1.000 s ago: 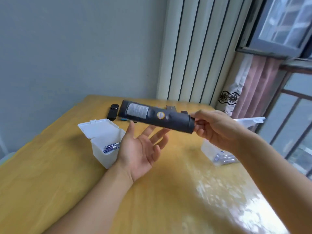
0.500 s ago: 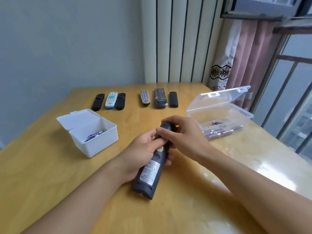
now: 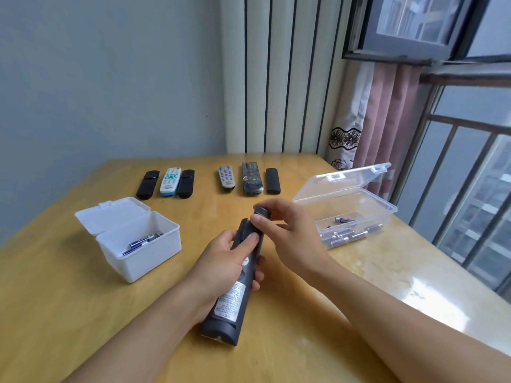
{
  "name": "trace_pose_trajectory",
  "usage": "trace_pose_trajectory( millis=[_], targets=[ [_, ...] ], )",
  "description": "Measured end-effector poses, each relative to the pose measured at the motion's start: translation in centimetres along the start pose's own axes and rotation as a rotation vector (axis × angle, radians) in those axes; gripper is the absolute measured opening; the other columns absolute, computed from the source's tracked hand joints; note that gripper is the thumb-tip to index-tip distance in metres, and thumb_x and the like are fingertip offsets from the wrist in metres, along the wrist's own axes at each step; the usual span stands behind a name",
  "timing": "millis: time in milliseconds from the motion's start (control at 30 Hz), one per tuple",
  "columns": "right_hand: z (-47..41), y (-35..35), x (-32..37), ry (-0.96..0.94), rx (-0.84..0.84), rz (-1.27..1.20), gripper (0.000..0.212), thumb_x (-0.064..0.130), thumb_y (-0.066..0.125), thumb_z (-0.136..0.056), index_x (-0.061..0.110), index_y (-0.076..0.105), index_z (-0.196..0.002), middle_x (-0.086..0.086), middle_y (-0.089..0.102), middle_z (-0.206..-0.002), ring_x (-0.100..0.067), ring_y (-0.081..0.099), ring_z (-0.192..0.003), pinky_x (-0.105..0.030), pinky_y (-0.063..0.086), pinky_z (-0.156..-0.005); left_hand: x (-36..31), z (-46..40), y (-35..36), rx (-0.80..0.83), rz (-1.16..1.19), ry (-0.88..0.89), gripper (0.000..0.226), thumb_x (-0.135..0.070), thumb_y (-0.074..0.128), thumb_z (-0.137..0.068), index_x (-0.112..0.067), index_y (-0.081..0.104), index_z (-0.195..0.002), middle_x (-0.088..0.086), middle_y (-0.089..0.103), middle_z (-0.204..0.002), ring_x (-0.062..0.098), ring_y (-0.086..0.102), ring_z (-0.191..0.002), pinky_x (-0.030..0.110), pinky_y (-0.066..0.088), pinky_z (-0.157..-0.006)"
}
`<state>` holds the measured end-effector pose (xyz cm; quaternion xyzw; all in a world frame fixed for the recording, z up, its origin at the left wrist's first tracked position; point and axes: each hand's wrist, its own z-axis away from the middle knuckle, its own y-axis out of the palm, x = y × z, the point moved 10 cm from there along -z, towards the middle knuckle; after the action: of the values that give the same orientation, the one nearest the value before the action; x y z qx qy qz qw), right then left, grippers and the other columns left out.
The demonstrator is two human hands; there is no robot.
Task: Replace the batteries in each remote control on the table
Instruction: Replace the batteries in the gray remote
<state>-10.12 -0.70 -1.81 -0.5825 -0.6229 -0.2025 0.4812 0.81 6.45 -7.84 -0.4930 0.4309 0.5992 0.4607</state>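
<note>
So my left hand (image 3: 221,261) gripped the dark grey plastic remote (image 3: 232,294) face-down above the yellow wooden table (image 3: 69,313), while my right hand (image 3: 284,230) pinched its small dark battery cover (image 3: 261,212) at the far end.

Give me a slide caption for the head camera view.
Left hand holds a dark remote face down while the right hand slides off its battery cover.

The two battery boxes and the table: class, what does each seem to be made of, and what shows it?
White box: likely opaque matte plastic, moulded hinged lid. Clear box: transparent plastic, batteries visible through walls. Table: seemingly glossy wood or veneer; grain, window glare.
</note>
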Motion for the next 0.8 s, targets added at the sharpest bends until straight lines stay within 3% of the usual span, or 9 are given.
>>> trace_pose_trajectory(
  millis=[100,200,267,333,433,467,533,633,800],
  targets=[
    [-0.3,-0.5,0.9,-0.047,-0.067,-0.060,0.005,0.016,0.070,-0.093,0.016,0.066,-0.094,0.001,0.069,-0.083,-0.014,0.066,-0.077,-0.030,0.057,-0.071,0.2,-0.1,-1.2,-0.069,0.087,-0.038,0.034,-0.038,0.064,-0.097,-0.010,0.061,-0.116,0.013,0.071,-0.086,0.022,0.067,-0.062,0.032,0.056,-0.055],
    [-0.1,0.0,0.3,0.069,0.025,-0.055,0.009,0.016,0.067,-0.095,0.010,0.066,-0.102,-0.009,0.070,-0.082,-0.024,0.067,-0.066,-0.038,0.060,-0.062,-0.1,-0.2,-2.5,-0.162,0.184,-0.018,0.027,-0.034,0.057,-0.102,-0.012,0.062,-0.116,0.013,0.071,-0.084,0.021,0.066,-0.058,0.030,0.057,-0.052],
    [0.2,0.5,-1.0,0.171,0.119,0.009,0.011,0.018,0.068,-0.095,0.010,0.068,-0.103,-0.009,0.069,-0.084,-0.017,0.067,-0.060,-0.036,0.060,-0.056,-0.3,-0.1,-2.7,-0.168,0.223,-0.013,0.025,-0.030,0.051,-0.105,-0.011,0.062,-0.118,0.012,0.072,-0.080,0.022,0.065,-0.056,0.031,0.056,-0.051],
    [0.8,1.3,-1.6,0.207,0.252,0.200,0.014,0.025,0.068,-0.095,0.012,0.071,-0.101,-0.003,0.070,-0.087,-0.014,0.068,-0.062,-0.033,0.060,-0.058,-0.5,-0.1,-2.4,-0.141,0.217,-0.012,0.027,-0.029,0.050,-0.106,-0.008,0.062,-0.117,0.013,0.073,-0.078,0.022,0.064,-0.054,0.030,0.055,-0.049],
    [1.5,2.1,-0.4,-0.021,0.392,0.816,0.025,0.040,0.062,-0.096,0.023,0.070,-0.112,0.005,0.069,-0.106,-0.015,0.065,-0.086,-0.036,0.057,-0.078,-0.6,0.1,-2.2,-0.130,0.193,-0.003,0.029,-0.028,0.050,-0.105,-0.005,0.063,-0.117,0.015,0.074,-0.083,0.022,0.063,-0.053,0.029,0.053,-0.047],
    [1.6,2.2,0.4,-0.091,0.382,0.911,0.027,0.041,0.062,-0.095,0.026,0.067,-0.117,0.007,0.066,-0.112,-0.016,0.063,-0.094,-0.036,0.055,-0.082,-0.7,0.1,-2.2,-0.131,0.187,0.001,0.030,-0.028,0.049,-0.105,-0.004,0.064,-0.116,0.015,0.074,-0.083,0.023,0.063,-0.053,0.029,0.053,-0.046],
    [1.4,1.6,2.2,-0.186,0.284,0.858,0.027,0.038,0.061,-0.095,0.028,0.063,-0.121,0.010,0.063,-0.115,-0.014,0.062,-0.100,-0.034,0.054,-0.083,-0.7,0.2,-2.2,-0.129,0.190,0.002,0.036,-0.031,0.047,-0.105,-0.002,0.066,-0.114,0.017,0.072,-0.083,0.026,0.063,-0.056,0.030,0.053,-0.049],
    [1.3,0.1,4.2,-0.259,0.107,0.531,0.023,0.031,0.066,-0.093,0.025,0.064,-0.115,0.013,0.061,-0.108,-0.005,0.058,-0.096,-0.022,0.053,-0.076,-0.7,0.3,-1.4,-0.068,0.274,-0.002,0.044,-0.033,0.037,-0.104,-0.002,0.065,-0.118,0.020,0.066,-0.082,0.027,0.062,-0.062,0.031,0.052,-0.051],
    [1.3,0.4,4.0,-0.253,0.102,0.408,0.029,0.026,0.074,-0.086,0.024,0.066,-0.114,0.013,0.056,-0.104,-0.003,0.055,-0.097,-0.020,0.053,-0.072,-1.3,1.0,0.4,0.053,0.312,0.032,0.040,-0.027,0.036,-0.104,-0.006,0.063,-0.126,0.021,0.056,-0.080,0.025,0.058,-0.058,0.030,0.051,-0.047]
  ],
)
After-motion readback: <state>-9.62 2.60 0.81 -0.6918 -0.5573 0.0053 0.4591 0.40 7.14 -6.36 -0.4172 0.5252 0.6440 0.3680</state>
